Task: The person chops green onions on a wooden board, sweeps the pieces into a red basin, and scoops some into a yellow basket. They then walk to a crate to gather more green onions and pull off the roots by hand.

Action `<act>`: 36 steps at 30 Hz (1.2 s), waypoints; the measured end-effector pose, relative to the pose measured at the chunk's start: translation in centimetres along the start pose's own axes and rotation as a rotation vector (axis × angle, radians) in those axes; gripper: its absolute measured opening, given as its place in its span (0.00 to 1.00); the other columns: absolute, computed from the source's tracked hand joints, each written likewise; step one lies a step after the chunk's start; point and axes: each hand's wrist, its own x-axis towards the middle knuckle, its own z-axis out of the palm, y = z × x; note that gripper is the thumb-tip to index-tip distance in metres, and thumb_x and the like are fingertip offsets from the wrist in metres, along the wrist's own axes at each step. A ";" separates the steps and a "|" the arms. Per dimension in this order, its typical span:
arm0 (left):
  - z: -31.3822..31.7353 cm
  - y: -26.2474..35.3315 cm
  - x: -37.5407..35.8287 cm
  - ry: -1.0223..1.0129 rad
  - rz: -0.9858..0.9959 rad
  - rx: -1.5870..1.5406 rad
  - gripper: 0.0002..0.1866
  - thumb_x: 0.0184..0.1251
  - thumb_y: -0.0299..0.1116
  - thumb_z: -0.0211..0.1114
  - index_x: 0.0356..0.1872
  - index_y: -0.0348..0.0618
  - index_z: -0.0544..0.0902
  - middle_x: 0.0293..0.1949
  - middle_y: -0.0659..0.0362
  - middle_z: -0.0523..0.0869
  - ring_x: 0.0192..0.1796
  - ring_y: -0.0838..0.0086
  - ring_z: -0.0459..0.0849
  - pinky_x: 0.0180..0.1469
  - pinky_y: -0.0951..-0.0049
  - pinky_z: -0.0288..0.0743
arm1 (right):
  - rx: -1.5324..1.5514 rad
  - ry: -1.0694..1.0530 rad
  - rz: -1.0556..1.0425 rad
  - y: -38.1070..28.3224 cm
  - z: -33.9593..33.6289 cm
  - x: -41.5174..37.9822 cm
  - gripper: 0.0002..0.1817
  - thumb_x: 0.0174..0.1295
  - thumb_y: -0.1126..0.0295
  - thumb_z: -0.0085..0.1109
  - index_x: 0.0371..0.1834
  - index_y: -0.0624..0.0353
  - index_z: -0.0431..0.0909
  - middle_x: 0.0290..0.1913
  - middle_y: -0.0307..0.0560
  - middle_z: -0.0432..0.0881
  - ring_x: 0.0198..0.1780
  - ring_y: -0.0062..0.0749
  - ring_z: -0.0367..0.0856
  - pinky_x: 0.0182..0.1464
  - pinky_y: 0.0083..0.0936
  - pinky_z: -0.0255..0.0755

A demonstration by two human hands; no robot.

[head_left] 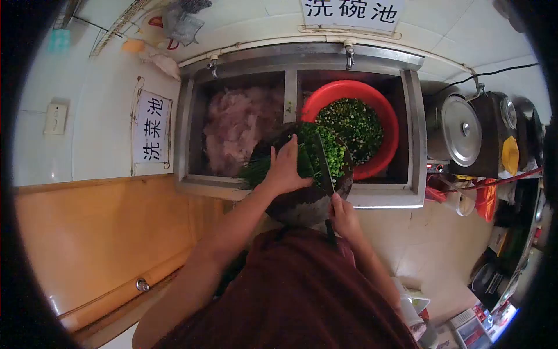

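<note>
A round dark chopping board (299, 208) lies across the front of a steel double sink. My left hand (285, 170) presses on a bundle of long green stalks (256, 170), thumb spread toward the right. In my right hand (344, 215) is the handle of a knife (324, 160), whose blade points away from me, between the bundle and a pile of chopped greens (331, 145). Just behind the board, a red basin (390, 131) in the right sink bowl holds more chopped greens.
Pale pinkish stuff (238, 122) fills the left sink bowl (187, 128). Two taps are on the back wall. A lidded metal pot (461, 129) stands to the right, beside yellow and red items. A wooden door (104, 232) is at the left.
</note>
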 end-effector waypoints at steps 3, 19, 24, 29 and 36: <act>2.7 -2.1 0.3 0.195 -0.065 -0.264 0.39 0.64 0.46 0.72 0.71 0.37 0.68 0.61 0.45 0.81 0.63 0.50 0.79 0.76 0.45 0.59 | -0.134 0.048 -0.087 1.0 0.1 -0.1 0.32 0.83 0.46 0.38 0.26 0.58 0.74 0.21 0.38 0.72 0.23 0.26 0.70 0.29 0.29 0.66; 5.8 -1.6 1.8 0.620 -0.182 -0.113 0.05 0.61 0.31 0.70 0.36 0.46 0.85 0.37 0.57 0.87 0.41 0.56 0.84 0.44 0.55 0.75 | -0.271 0.000 0.065 0.0 3.2 1.3 0.33 0.82 0.45 0.36 0.38 0.67 0.77 0.32 0.67 0.80 0.39 0.68 0.80 0.45 0.53 0.71; 6.7 -2.0 2.3 0.609 -0.179 -0.062 0.06 0.59 0.31 0.72 0.36 0.47 0.85 0.37 0.58 0.86 0.43 0.58 0.84 0.44 0.56 0.75 | -0.333 0.017 0.024 0.1 4.6 9.4 0.37 0.81 0.43 0.35 0.33 0.70 0.76 0.27 0.69 0.78 0.34 0.68 0.78 0.43 0.54 0.70; 6.1 -2.0 2.3 0.588 -0.186 -0.033 0.06 0.58 0.31 0.72 0.36 0.47 0.86 0.38 0.59 0.85 0.44 0.59 0.84 0.44 0.55 0.75 | -0.410 -0.016 -0.139 -2.2 4.1 11.0 0.38 0.81 0.44 0.34 0.28 0.71 0.75 0.25 0.67 0.77 0.31 0.65 0.76 0.41 0.54 0.69; 6.0 -1.7 2.1 0.586 -0.213 -0.121 0.05 0.59 0.31 0.71 0.36 0.48 0.85 0.40 0.60 0.85 0.45 0.59 0.83 0.45 0.56 0.75 | -0.489 0.021 -0.289 -1.4 1.8 1.7 0.35 0.82 0.45 0.35 0.23 0.61 0.72 0.18 0.46 0.73 0.23 0.38 0.77 0.29 0.38 0.68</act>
